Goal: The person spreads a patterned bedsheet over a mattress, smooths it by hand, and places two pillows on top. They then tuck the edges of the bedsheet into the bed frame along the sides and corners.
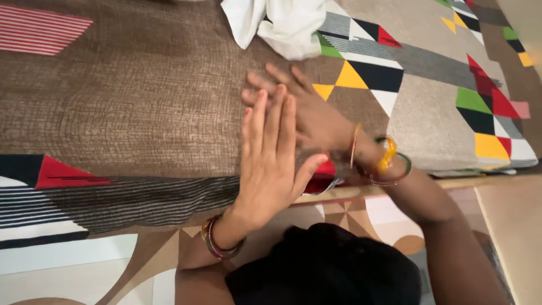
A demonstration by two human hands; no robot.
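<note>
My left hand [270, 161] lies flat, fingers stretched and together, on a brown bedspread [141, 101] with coloured geometric patches. My right hand [305, 113] reaches across from the right, palm down and fingers spread, partly under the left hand's fingertips. Both press on the brown cloth and hold nothing. Bangles circle both wrists. A crumpled white cloth [282, 22] lies just beyond the fingertips at the top edge.
The bed's near edge runs across the lower part of the view, with a patterned floor [68, 265] below it. A pale wooden board [514, 226] stands at the right. Dark clothing [327, 265] fills the bottom centre.
</note>
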